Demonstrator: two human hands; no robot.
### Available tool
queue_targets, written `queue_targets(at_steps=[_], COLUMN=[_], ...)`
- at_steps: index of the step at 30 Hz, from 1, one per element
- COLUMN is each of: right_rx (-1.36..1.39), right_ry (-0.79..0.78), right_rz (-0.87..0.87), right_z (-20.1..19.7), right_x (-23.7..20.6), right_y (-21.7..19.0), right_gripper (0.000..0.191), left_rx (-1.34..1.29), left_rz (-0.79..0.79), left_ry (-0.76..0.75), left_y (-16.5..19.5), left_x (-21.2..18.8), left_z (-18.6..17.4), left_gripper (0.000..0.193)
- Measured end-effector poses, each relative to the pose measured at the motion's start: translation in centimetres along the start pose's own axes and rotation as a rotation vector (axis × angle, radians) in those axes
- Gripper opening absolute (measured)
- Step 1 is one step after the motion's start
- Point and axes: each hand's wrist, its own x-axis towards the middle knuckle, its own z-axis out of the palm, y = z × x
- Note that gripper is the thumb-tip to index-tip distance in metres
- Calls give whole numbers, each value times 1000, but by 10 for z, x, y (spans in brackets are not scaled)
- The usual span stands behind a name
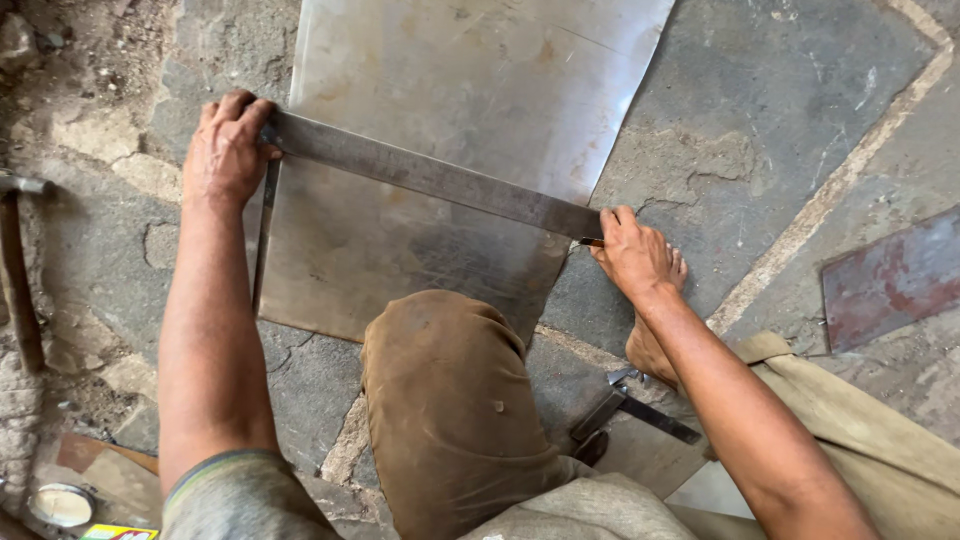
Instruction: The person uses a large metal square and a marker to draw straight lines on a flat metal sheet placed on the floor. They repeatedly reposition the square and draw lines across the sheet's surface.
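Note:
A thin metal sheet [470, 70] lies flat on the stone floor in front of me. A long steel straightedge [430, 175] lies across it, slanting from upper left down to the right. My left hand [225, 150] presses down on the straightedge's left end at the sheet's left edge. My right hand [632, 255] sits at the straightedge's right end, at the sheet's right edge, pinching a small thin tool [591, 242] against the metal. My bent knee [445, 360] in brown cloth rests over the sheet's near edge.
A hammer [18, 265] lies at the far left on the floor. Metal snips [630, 405] rest by my bare foot [650, 345]. A rusty reddish plate [890, 280] lies at the right. A small round tin [62, 503] sits at the lower left.

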Motion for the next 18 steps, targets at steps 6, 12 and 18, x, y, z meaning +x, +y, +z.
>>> queue_targets(at_steps=[6, 12, 18], right_rx=[40, 33, 12], right_ry=[6, -13, -33], right_rz=[10, -18, 14], right_z=[-3, -22, -19], right_x=[-2, -6, -14], right_y=[-2, -11, -10], right_gripper=[56, 60, 62], left_rx=[7, -27, 32], left_rz=[75, 147, 218], left_ry=[31, 113, 152], left_y=[-6, -18, -24], left_x=[2, -8, -18], left_z=[1, 8, 10], left_gripper=[62, 55, 56])
